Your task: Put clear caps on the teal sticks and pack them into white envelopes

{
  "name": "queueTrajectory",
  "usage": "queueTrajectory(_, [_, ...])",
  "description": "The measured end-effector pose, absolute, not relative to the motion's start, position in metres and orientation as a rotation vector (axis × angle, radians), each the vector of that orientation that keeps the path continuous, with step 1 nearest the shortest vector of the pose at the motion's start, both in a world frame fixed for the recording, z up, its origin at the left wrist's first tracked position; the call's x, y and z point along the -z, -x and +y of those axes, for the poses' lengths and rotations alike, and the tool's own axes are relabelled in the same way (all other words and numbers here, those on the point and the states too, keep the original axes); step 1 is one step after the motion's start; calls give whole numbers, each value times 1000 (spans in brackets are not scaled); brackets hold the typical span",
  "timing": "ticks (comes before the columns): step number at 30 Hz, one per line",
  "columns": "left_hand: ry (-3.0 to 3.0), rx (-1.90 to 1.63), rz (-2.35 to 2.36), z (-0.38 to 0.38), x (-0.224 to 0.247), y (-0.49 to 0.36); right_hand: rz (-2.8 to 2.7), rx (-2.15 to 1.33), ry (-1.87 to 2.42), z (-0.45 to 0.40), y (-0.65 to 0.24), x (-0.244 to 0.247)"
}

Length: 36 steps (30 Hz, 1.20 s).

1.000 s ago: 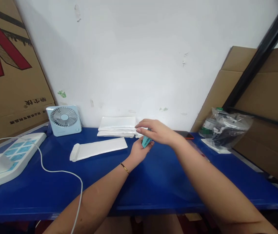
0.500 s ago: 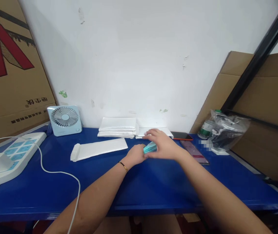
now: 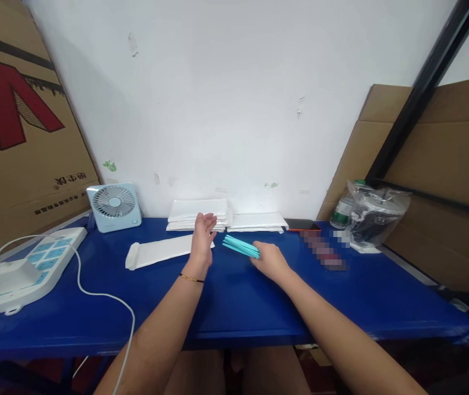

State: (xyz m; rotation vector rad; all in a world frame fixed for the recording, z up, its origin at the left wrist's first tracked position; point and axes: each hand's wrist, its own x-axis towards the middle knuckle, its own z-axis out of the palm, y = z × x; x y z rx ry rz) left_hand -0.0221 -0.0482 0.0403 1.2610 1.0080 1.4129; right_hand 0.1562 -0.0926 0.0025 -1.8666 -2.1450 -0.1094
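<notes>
My right hand [image 3: 271, 260] grips one end of a bundle of thin turquoise strips [image 3: 240, 247], which points to the left above the blue table. Its other end is free. My left hand [image 3: 204, 238] is raised with its fingers apart and nothing in it, left of the bundle. Behind my left hand a single white padded envelope [image 3: 160, 252] lies on the table, its flap end to the left. Toward the wall sit a stack of white envelopes [image 3: 197, 211] and a lower white pile [image 3: 257, 221] beside it.
On the left of the blue table [image 3: 251, 312] are a light blue fan [image 3: 115, 207] and a white power strip [image 3: 49, 263] with a cable. A dark phone [image 3: 303, 225], a bottle [image 3: 341, 214] and a plastic-wrapped item [image 3: 377, 219] stand or lie at the right.
My left hand has let go of the turquoise bundle and moved left, opening. My right hand now holds the bundle by its right end. The view has shifted slightly.
</notes>
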Motion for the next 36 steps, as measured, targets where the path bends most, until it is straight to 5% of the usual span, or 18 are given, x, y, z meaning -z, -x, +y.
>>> queueTrajectory(11, [-1173, -1667, 611, -79, -31, -31, -1968, -225, 1521, -98, -140, 16])
queueTrajectory(16, [-1942, -1355, 968, -60, -24, 17, -1882, -156, 1520, -96, -153, 19])
queueTrajectory(19, [-2291, -810, 1592, -38, -14, 61, -1868, -120, 1585, -93, -159, 21])
queueTrajectory(23, [-2523, -195, 1715, -23, -2, 95, -1869, -111, 1616, -90, -162, 23])
queueTrajectory(31, [-2661, -246, 1628, -66, -10, 101, -1788, -116, 1642, -94, -173, 22])
queueTrajectory(36, [-2539, -316, 899, -120, -13, 130, -1770, -79, 1628, -94, -183, 21])
